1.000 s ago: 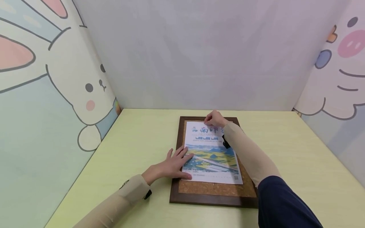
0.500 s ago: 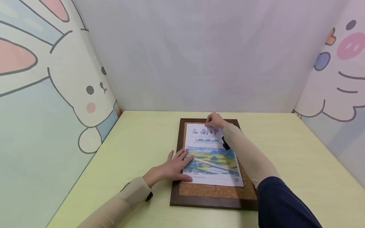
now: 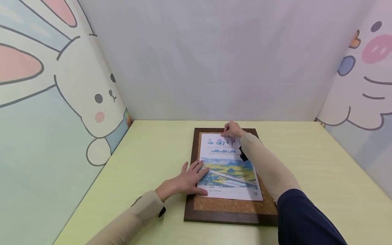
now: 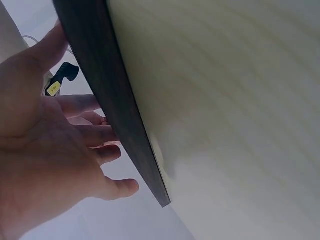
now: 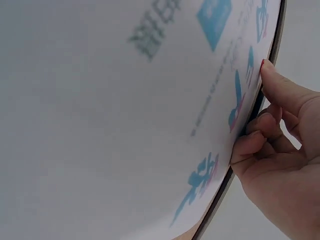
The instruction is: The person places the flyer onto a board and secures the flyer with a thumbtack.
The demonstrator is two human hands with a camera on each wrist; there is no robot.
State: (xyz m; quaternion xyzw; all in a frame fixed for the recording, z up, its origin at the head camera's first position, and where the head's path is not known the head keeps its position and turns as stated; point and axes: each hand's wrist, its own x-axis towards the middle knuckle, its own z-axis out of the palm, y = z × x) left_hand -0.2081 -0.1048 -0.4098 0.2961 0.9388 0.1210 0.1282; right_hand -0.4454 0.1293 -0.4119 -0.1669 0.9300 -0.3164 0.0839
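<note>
A printed poster with blue lettering and a landscape lies on a cork board with a dark brown frame. My left hand rests with fingers spread on the poster's left edge, its thumb near the lower left corner. At the top edge my right hand bends over the paper, fingers curled. In the right wrist view its thumb tip presses a small red thumbtack at the paper's edge; most of the tack is hidden. From the left wrist view, the frame's dark side crosses in front of the left fingers.
The board lies on a pale yellow-green table. A grey-white back wall rises behind it, and side walls with cartoon animals stand left and right. My right forearm covers part of the board's right side.
The head view has shifted slightly, so the table and board appear a little lower. Both hands keep their places on the poster.
</note>
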